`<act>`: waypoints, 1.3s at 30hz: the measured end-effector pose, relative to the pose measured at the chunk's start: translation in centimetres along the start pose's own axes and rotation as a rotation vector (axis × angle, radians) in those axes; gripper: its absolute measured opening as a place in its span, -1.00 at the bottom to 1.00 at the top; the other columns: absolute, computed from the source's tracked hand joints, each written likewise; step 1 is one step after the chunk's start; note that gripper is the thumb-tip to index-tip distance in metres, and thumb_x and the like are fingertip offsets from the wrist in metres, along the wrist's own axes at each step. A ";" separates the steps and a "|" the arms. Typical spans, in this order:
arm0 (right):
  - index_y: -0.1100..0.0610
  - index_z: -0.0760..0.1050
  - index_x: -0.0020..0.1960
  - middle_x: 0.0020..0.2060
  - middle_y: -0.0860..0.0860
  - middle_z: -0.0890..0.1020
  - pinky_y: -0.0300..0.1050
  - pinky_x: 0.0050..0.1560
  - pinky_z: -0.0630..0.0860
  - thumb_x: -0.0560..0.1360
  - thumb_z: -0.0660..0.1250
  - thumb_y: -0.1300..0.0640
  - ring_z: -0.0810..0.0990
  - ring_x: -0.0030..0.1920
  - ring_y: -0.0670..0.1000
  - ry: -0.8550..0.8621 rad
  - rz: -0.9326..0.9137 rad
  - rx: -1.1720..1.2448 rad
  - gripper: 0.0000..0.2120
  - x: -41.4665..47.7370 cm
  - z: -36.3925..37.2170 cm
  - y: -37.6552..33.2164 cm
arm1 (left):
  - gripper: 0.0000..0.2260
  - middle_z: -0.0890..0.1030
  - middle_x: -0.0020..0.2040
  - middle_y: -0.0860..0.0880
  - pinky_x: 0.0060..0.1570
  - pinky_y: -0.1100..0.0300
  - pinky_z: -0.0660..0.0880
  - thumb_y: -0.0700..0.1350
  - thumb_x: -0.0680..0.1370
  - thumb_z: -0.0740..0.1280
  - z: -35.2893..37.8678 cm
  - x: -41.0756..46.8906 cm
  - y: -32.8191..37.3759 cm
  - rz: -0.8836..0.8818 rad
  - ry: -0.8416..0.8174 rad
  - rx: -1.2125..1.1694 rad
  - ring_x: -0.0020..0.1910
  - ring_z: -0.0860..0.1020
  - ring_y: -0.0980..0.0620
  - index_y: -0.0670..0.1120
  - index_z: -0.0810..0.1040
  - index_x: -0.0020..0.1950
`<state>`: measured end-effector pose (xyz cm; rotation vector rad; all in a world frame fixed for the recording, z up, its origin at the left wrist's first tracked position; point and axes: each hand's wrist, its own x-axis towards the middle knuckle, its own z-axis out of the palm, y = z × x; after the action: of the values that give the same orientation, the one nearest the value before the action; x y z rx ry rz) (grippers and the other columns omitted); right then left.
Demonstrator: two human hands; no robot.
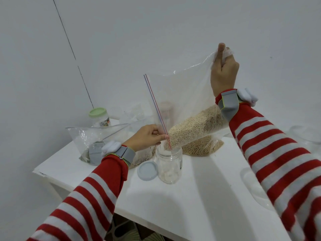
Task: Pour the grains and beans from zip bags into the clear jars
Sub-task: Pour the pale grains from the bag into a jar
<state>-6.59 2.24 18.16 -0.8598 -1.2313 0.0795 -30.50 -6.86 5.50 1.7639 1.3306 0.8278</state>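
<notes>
Zip bag (182, 94) of grains (196, 126), mouth in jar (169, 164) (nearly empty), both hands' fingers (154, 131) pinching it

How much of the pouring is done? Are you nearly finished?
Not nearly, it looks just started. Done: the jar is open, its lid lying beside it. In hand: the left hand pinches the bag at its mouth over the jar, the right hand lifts its far corner; most grain sits in the bag. Left: the bag of beans and the bag on the left.

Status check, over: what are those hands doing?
Left hand pinches zip bag mouth at open jar. Right hand holds bag corner high. Grains at the mouth. Nothing blocking.
</notes>
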 end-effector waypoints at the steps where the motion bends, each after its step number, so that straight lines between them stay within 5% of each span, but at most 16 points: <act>1: -0.03 0.13 -0.33 -0.50 -0.11 0.17 -0.20 -0.42 0.18 0.65 0.10 -0.03 0.13 -0.49 -0.12 0.005 0.009 -0.004 -0.61 -0.1 0.0 0.1 | -0.93 0.55 -0.33 0.00 0.01 0.10 0.57 -0.18 0.56 0.38 0.1 0.0 -0.2 0.014 -0.002 -0.007 -0.25 0.53 0.10 -0.13 0.56 -0.12; 6: 0.01 0.16 -0.34 -0.49 -0.03 0.21 -0.06 -0.39 0.23 0.62 0.08 -0.11 0.19 -0.45 0.00 0.015 0.049 0.024 -0.60 -0.3 0.1 0.2 | -0.92 0.60 -0.25 -0.12 0.02 0.15 0.61 -0.18 0.61 0.31 0.9 0.1 -0.5 0.022 0.015 -0.060 -0.17 0.58 0.09 -0.18 0.45 -0.02; 12: 0.22 0.31 -0.31 -0.43 0.13 0.31 -0.04 -0.38 0.27 0.57 0.04 -0.20 0.24 -0.42 0.11 0.024 0.063 0.080 -0.48 -0.7 0.4 0.0 | -0.73 0.59 -0.13 -0.25 0.09 0.16 0.59 -0.11 0.65 0.23 1.0 0.5 -0.5 -0.020 -0.030 -0.059 0.03 0.62 0.10 -0.15 0.45 0.34; 15: 0.37 0.37 -0.25 -0.42 0.15 0.35 0.01 -0.33 0.32 0.55 0.01 -0.24 0.30 -0.41 0.18 0.040 0.066 0.071 -0.35 -0.7 0.2 0.4 | -0.74 0.67 0.10 -0.15 0.09 0.22 0.58 -0.13 0.68 0.17 1.2 0.4 -0.4 -0.020 -0.046 -0.071 0.12 0.62 0.16 -0.17 0.57 0.25; 18: 0.38 0.37 -0.24 -0.43 0.16 0.37 0.02 -0.34 0.34 0.56 0.00 -0.24 0.31 -0.42 0.13 0.049 0.084 0.036 -0.34 -0.5 -0.2 0.8 | -0.76 0.67 0.07 -0.11 0.08 0.19 0.59 -0.15 0.67 0.17 1.3 0.4 -0.6 -0.007 -0.011 -0.090 0.09 0.62 0.16 -0.12 0.59 0.22; 24: 0.29 0.36 -0.26 -0.42 0.14 0.36 -0.01 -0.33 0.33 0.59 0.02 -0.18 0.31 -0.41 0.07 0.056 0.101 0.019 -0.44 -0.5 -0.4 0.9 | -0.86 0.50 -0.48 0.11 -0.03 0.12 0.62 -0.14 0.65 0.21 1.7 0.5 -0.7 0.025 0.070 -0.074 -0.35 0.54 0.28 -0.21 0.43 0.10; 29: 0.06 0.24 -0.32 -0.43 0.13 0.32 -0.11 -0.39 0.26 0.62 0.05 -0.13 0.26 -0.41 0.06 0.032 0.083 -0.010 -0.59 -0.4 0.0 0.8 | -0.89 0.63 -0.29 -0.03 -0.13 0.14 0.61 -0.04 0.63 0.26 1.8 0.5 -0.6 0.021 0.099 -0.137 -0.15 0.66 0.04 -0.06 0.41 -0.01; 34: 0.00 0.15 -0.34 -0.48 0.05 0.26 -0.23 -0.43 0.19 0.65 0.08 -0.05 0.20 -0.45 -0.03 0.014 0.073 -0.024 -0.60 -0.5 0.1 1.0 | -0.87 0.59 -0.44 0.09 -0.11 0.14 0.63 -0.09 0.64 0.24 1.8 0.7 -0.5 -0.002 0.091 -0.092 -0.11 0.65 0.06 -0.15 0.42 0.01; 39: 0.00 0.15 -0.35 -0.48 0.04 0.26 -0.18 -0.42 0.20 0.65 0.08 -0.06 0.21 -0.44 -0.01 0.008 0.078 -0.042 -0.59 -0.5 -0.1 1.2 | -0.89 0.62 -0.17 -0.03 -0.17 0.17 0.64 -0.10 0.65 0.21 1.8 0.5 -0.3 0.016 0.106 -0.046 -0.19 0.63 0.18 -0.12 0.38 -0.01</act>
<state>-6.20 2.81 17.01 -0.9437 -1.1959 0.1134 -28.94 -6.65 4.36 1.7176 1.3565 0.9645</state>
